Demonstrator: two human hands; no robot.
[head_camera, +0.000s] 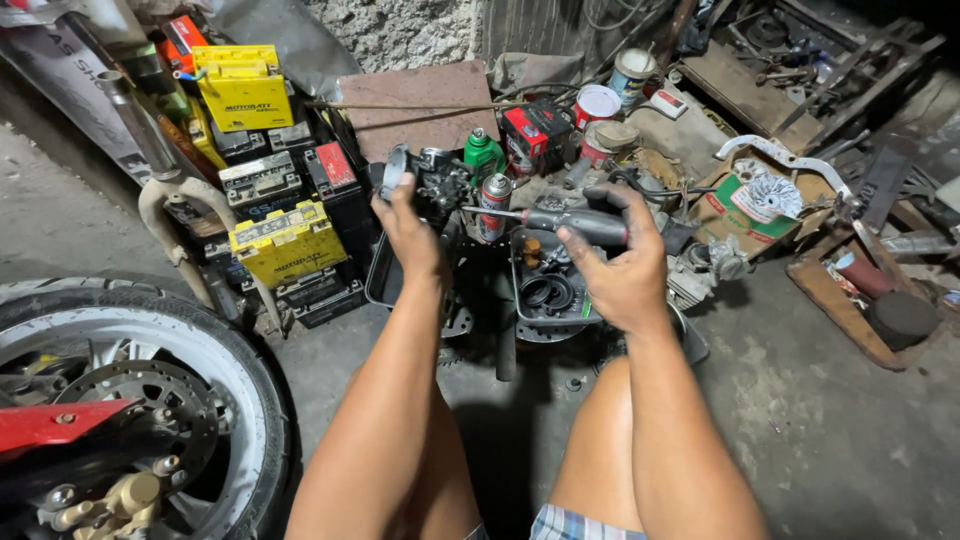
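My left hand (408, 232) grips a dark metal carburetor (432, 182) and holds it up in front of me. My right hand (622, 262) is closed on the black handle of a screwdriver (560, 221). The screwdriver's shaft points left, with its tip at the carburetor's side. Below the hands sits a black tray (526, 300) with rubber rings and small parts in it. My bare knees show at the bottom of the view.
A motorcycle front wheel (130, 400) with brake disc is at the lower left. Yellow and black batteries (285, 240) are stacked at the left. Spray cans (494, 200), a green bottle (483, 152), paint tins (597, 104) and cardboard boxes (745, 215) crowd the concrete floor behind.
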